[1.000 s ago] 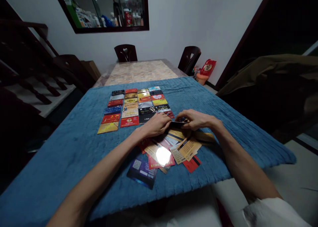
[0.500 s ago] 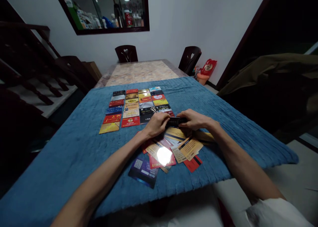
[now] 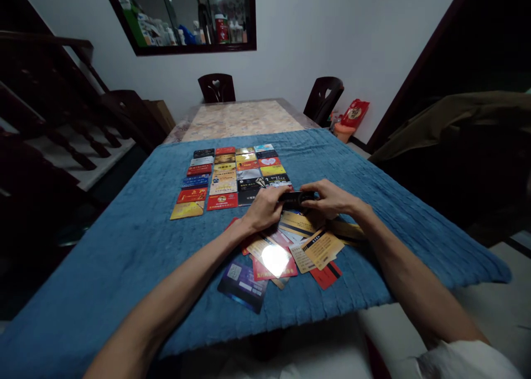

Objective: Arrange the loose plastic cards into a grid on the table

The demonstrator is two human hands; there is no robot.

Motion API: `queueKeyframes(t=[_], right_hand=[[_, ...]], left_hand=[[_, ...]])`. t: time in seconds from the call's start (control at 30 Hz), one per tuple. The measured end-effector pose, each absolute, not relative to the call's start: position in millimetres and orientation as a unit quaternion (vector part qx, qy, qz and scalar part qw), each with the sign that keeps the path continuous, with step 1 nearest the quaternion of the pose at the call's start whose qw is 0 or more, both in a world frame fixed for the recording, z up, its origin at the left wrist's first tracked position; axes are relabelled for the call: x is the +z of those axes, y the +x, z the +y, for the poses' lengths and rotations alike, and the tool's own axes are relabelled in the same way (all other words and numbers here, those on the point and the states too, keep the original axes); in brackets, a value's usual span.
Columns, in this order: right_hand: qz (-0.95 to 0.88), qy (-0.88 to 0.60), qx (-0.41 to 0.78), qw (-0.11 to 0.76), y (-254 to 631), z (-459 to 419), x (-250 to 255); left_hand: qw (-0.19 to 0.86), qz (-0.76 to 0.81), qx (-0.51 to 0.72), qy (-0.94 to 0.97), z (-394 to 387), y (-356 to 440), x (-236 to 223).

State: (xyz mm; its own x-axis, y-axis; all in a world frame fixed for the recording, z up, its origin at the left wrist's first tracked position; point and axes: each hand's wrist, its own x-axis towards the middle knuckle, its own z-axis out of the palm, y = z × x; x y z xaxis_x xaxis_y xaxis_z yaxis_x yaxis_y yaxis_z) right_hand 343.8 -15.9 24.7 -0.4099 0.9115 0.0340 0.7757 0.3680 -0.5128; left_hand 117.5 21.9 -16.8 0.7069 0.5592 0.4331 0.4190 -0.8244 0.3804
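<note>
Black card (image 3: 292,198) sits pinched between the left hand (image 3: 264,208) and right hand (image 3: 332,196), one at each end, between the loose pile (image 3: 323,249) and the laid-out rows (image 3: 224,186). I'd want that grip light and level, wrists raised so nothing beneath drags.

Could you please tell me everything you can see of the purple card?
The purple card looks like glossy plastic, shading to blue along its near edge, with a square code at upper left and a pale strip beside it. It lies flat and askew on the blue cloth, its far right corner meeting a red card.
</note>
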Motion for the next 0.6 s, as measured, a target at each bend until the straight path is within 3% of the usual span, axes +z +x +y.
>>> queueKeyframes(t=[0.6], right_hand=[[-0.797,-0.531,0.178,0.224,342,-16,22]], left_hand=[[-0.064,0.292,0.219,0.929,10,114,1]])
